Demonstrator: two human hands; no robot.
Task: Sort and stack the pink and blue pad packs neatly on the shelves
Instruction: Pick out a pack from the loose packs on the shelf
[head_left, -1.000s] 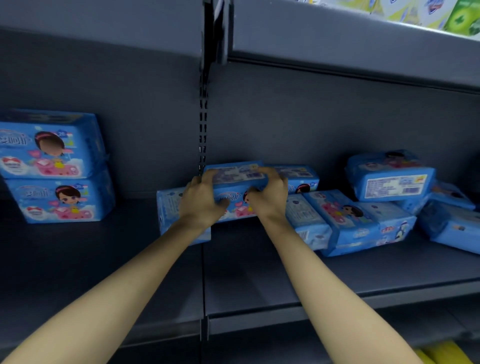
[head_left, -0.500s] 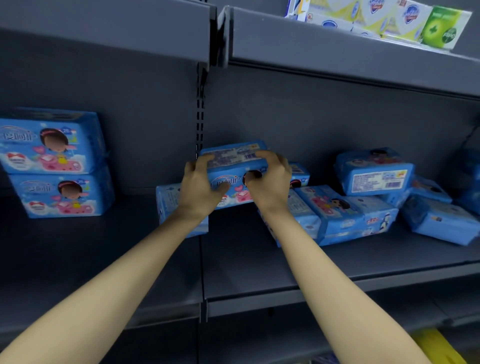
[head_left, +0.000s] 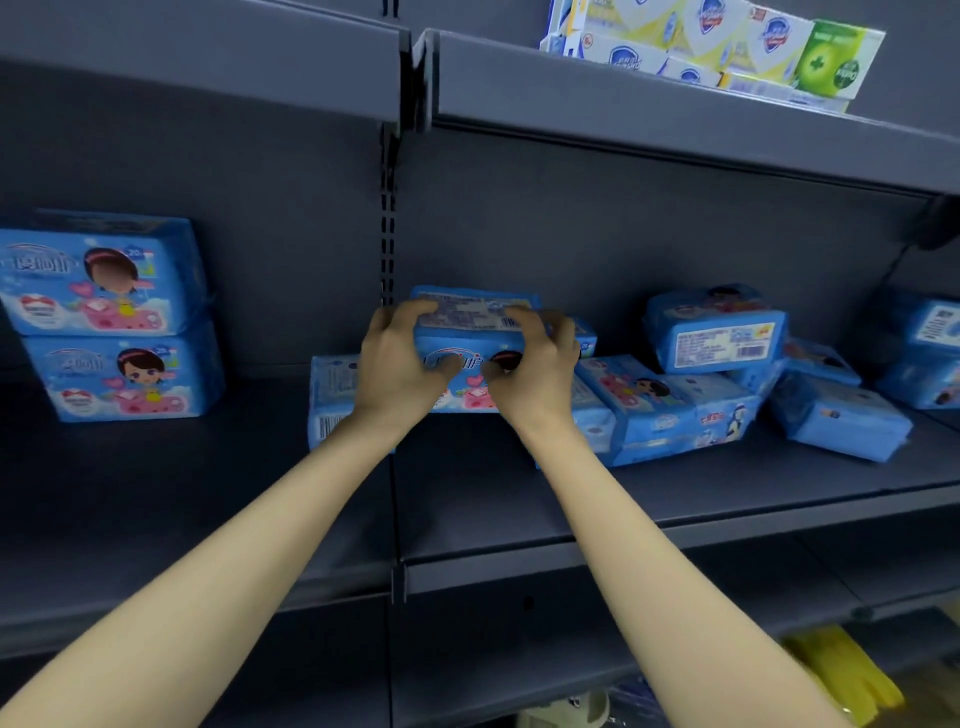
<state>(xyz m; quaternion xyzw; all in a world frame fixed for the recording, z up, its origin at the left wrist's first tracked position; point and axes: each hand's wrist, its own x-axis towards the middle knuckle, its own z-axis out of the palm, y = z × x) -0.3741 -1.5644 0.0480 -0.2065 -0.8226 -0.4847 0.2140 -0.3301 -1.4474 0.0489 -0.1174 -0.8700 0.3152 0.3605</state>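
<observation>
Head view, the only one I have. My left hand (head_left: 400, 364) and right hand (head_left: 530, 376) are both on one blue pack (head_left: 475, 325), near the middle of the shelf (head_left: 675, 499). The fingers curl over its top edge and the thumbs press its front face, so it is gripped at both ends. I cannot tell whether its underside is clear of the packs behind it.

At nine o'clock from it, well apart, a stack (head_left: 109, 317) of two packs sits square, faces forward. At three o'clock lies a loose pile (head_left: 717, 338), with packs tilted and overlapping and some showing barcodes. At one o'clock, soap boxes (head_left: 727, 47) stand on the upper shelf (head_left: 649, 109).

I judge this to be the pick-up step: one pack is in hand at the pile's edge and placing is not yet done. The next move, as I read it, calls for carrying the pack toward nine o'clock, level and face-forward, and setting it by the stack with edges flush.

The packs are soft, film-wrapped bricks, glossy and slightly puffed, with rounded corners. They would likely dent under a hard squeeze and slide on each other. The shelf is flat, matte, dark metal.
</observation>
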